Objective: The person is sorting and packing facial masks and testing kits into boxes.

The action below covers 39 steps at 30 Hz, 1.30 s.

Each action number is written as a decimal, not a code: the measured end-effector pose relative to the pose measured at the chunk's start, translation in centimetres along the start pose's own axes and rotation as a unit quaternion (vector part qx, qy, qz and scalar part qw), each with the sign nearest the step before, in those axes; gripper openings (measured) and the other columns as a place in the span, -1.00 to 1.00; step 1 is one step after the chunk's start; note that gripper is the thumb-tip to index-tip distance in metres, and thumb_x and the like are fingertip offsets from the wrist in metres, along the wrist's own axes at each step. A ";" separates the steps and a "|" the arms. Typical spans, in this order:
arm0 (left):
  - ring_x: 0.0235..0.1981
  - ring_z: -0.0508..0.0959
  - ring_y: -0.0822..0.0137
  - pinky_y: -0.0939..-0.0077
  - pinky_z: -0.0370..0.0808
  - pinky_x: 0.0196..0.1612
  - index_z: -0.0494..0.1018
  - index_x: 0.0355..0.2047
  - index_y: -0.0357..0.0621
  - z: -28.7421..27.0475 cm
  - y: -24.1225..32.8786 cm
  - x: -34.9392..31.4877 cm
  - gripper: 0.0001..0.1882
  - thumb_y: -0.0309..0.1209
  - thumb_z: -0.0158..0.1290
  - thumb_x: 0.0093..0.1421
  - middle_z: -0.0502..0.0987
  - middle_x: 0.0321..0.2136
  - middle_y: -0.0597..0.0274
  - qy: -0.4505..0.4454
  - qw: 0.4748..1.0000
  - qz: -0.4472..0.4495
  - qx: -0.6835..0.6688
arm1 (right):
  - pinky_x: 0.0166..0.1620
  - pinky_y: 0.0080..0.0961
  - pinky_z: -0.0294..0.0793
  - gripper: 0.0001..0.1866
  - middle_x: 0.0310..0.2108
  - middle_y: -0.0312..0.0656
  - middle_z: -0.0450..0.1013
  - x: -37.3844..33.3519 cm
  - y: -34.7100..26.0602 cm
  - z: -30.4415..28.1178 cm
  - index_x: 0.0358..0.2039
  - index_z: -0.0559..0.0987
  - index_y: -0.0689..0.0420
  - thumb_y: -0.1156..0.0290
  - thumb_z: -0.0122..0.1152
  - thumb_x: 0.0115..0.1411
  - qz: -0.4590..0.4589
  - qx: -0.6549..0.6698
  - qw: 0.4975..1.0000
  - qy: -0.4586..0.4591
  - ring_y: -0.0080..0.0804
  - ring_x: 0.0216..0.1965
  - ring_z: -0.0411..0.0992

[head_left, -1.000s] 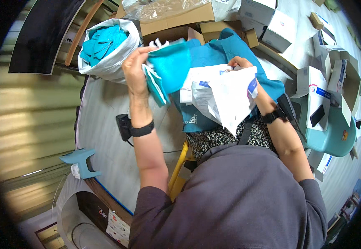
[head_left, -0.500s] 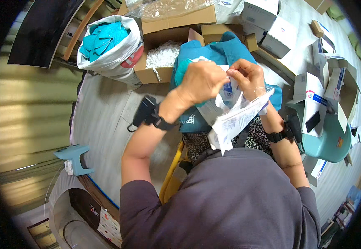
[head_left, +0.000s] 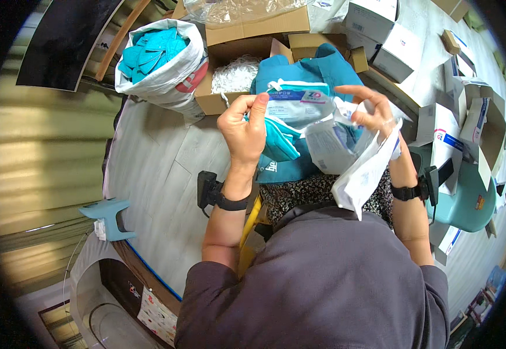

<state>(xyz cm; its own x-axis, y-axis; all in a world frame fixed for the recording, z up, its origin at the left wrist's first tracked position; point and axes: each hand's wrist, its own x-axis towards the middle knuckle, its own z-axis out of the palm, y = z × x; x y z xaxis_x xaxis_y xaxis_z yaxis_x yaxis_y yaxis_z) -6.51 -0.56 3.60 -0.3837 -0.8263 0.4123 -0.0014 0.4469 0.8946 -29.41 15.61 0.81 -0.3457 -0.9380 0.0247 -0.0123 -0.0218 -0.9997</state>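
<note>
My left hand is closed with the thumb up, gripping a folded teal face mask that hangs to its right. Several torn white-and-clear plastic wrappers dangle from my right hand, caught toward the palm, while its thumb and index finger stand apart. A packet with a blue band lies on the teal cloth bag over my lap, between my hands. White ear loops show at the packet's top edge.
Ahead stands a cardboard box with white stringy loops inside. Left of it, a white sack is full of teal masks. White cartons lie ahead right; a green plastic stool bears an opened carton and a dark phone.
My hands have drawn apart from where they met. The left has moved left with a teal mask now visible in it; the right has moved right with the wrappers.
</note>
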 end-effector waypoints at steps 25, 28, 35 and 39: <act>-0.48 0.30 0.61 0.66 0.24 -0.37 0.50 -0.39 -0.26 -6.2 3.9 7.1 -0.76 -0.34 0.03 0.34 0.43 -0.49 0.39 -0.031 0.996 0.028 -0.081 | -0.17 -0.45 0.39 -0.58 -0.20 -0.15 0.42 0.6 -1.5 3.7 -0.30 0.60 0.31 0.22 0.46 -0.02 -0.028 -0.198 0.977 0.078 -0.36 -0.24 0.42; -0.53 0.24 0.59 0.62 0.19 -0.43 0.50 -0.43 -0.31 -8.8 3.1 9.4 -0.72 -0.37 -0.05 0.35 0.39 -0.52 0.38 0.009 0.992 0.112 -0.062 | -0.22 -0.55 0.37 -0.57 -0.29 -0.23 0.48 0.3 0.5 1.7 -0.40 0.62 0.28 0.07 0.29 0.19 -0.122 -0.083 0.978 0.146 -0.49 -0.31 0.41; -0.40 0.59 0.39 0.52 0.47 -0.33 0.55 -0.60 -0.27 -3.7 -3.1 10.1 -0.82 -0.41 0.15 0.06 0.62 -0.49 0.16 -0.233 0.936 0.058 0.259 | -0.46 -0.64 0.26 -0.57 -0.52 -0.39 0.43 0.2 0.3 -1.5 -0.67 0.54 0.14 0.13 0.27 0.24 0.025 0.071 0.987 0.144 -0.68 -0.51 0.33; -0.30 0.63 0.07 0.25 0.53 -0.24 0.58 -0.42 -0.15 5.0 -8.4 7.3 -0.71 -0.21 0.29 -0.05 0.64 -0.38 0.07 -0.354 0.868 0.046 0.345 | -0.40 -0.65 0.32 -0.74 -0.44 -0.29 0.49 0.0 -0.1 0.2 -0.59 0.62 0.24 0.33 0.42 0.07 0.050 0.082 0.989 0.111 -0.61 -0.48 0.39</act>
<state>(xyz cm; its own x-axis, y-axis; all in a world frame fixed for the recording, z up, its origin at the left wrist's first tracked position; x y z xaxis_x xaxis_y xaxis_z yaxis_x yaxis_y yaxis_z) -13.96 -8.65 -1.77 -0.8822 -0.4684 0.0483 -0.4002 0.7999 0.4473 -29.20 15.57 0.88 -0.5356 -0.8393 -0.0927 0.1779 -0.0048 -0.9840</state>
